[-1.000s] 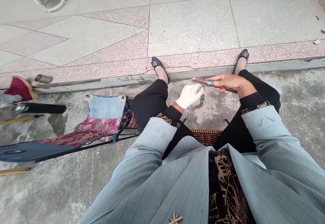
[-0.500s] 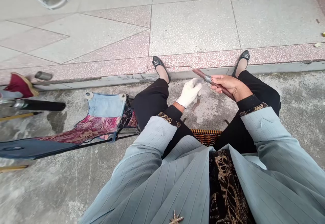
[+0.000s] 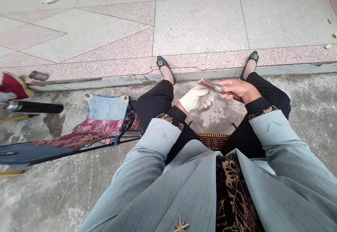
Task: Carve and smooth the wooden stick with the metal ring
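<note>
My right hand (image 3: 238, 88) is bare and closed around a brown, rough stick (image 3: 207, 84), which points to the left. Silver wire (image 3: 218, 87) is wound in a tight band around the stick, just beyond my fingertips. My left hand (image 3: 196, 98) wears a white knitted glove. It is open just below the stick's free end, its thumb close to the stick and its fingers apart and bent. A small curved brownish piece (image 3: 204, 110) shows below the gloved fingers; I cannot tell whether it is touched or lies on the ground.
A folding chair (image 3: 105, 119) with denim and red patterned cloth stands at my left. Beyond it are a black cylinder (image 3: 37, 106), a metal can (image 3: 38, 75) on the step and another person's red shoe (image 3: 13, 86). A tiled step (image 3: 200, 42) runs ahead, and a woven seat (image 3: 212, 141) is under me.
My gloved left hand has gone from closed to open, its fingers loosening. The stick has tilted flatter, its free end lower. The view has shifted slightly.
</note>
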Available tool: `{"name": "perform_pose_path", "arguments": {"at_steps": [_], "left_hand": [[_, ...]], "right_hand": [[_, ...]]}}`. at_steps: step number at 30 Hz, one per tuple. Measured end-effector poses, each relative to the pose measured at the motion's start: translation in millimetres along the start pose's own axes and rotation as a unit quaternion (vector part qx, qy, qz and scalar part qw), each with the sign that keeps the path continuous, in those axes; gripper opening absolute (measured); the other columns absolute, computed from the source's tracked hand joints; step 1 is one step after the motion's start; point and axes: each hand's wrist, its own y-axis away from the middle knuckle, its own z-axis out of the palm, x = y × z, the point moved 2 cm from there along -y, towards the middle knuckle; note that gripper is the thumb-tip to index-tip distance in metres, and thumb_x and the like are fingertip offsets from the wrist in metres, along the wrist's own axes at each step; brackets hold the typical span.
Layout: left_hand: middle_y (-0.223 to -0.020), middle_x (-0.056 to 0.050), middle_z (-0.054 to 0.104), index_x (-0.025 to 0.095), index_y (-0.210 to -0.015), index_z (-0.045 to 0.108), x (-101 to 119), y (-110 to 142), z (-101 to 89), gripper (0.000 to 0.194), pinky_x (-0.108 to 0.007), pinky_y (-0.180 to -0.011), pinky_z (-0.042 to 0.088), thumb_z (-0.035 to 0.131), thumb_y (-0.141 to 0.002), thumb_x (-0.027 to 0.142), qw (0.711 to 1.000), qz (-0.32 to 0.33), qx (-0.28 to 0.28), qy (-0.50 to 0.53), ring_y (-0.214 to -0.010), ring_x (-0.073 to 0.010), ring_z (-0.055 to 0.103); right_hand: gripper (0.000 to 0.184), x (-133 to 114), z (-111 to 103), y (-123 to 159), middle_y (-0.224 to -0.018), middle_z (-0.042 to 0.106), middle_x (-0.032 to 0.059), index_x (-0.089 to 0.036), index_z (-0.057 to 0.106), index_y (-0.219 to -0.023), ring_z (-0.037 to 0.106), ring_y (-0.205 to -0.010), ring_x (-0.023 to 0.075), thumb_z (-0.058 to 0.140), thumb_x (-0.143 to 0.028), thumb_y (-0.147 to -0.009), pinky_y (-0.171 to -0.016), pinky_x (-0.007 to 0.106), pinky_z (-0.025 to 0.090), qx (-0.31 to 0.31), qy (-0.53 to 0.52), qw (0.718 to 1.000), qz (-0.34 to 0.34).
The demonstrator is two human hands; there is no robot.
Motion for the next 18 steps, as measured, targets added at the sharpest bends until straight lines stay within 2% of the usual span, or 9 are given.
{"name": "perform_pose_path", "arguments": {"at_steps": [4,7,12,18], "left_hand": [[-0.065,-0.014,0.072,0.003,-0.098,0.068,-3,6,5.2,0.027,-0.023,-0.049,0.056,0.06,-0.089,0.027,0.995,-0.089,-0.04,0.02,-0.052,-0.0192,0.07],[-0.065,-0.014,0.072,0.003,-0.103,0.068,-7,10,7.7,0.03,-0.024,-0.05,0.058,0.06,-0.09,0.028,0.99,-0.129,-0.047,0.037,-0.054,-0.021,0.071],[-0.07,-0.012,0.074,0.004,-0.113,0.068,-15,15,7.2,0.034,-0.024,-0.052,0.058,0.065,-0.086,0.025,0.985,-0.157,-0.06,0.039,-0.057,-0.0194,0.072],[-0.067,-0.008,0.072,0.007,-0.103,0.068,-14,20,18.7,0.035,-0.019,-0.05,0.054,0.074,-0.078,0.03,0.988,-0.133,-0.082,-0.002,-0.055,-0.0157,0.07]], "right_hand": [[0.048,0,7,2,-0.065,0.048,-0.004,-0.006,0.054,-0.129,0.037,-0.05,0.0049,0.068,-0.032,-0.091,-0.042,0.016,0.027,-0.059,0.02,0.998,0.002],[0.05,2,8,2,-0.064,0.046,-0.0052,-0.006,0.053,-0.131,0.034,-0.049,0.0041,0.068,-0.032,-0.091,-0.043,0.016,0.027,-0.086,0.029,0.996,0.019],[0.05,7,8,-2,-0.062,0.045,-0.0059,-0.006,0.055,-0.13,0.033,-0.049,0.0045,0.068,-0.034,-0.091,-0.044,0.016,0.028,-0.125,0.033,0.991,0.021],[0.053,8,9,-4,-0.061,0.046,-0.0055,-0.007,0.055,-0.132,0.035,-0.049,0.0051,0.069,-0.036,-0.09,-0.043,0.017,0.028,-0.153,0.031,0.988,-0.003]]}}
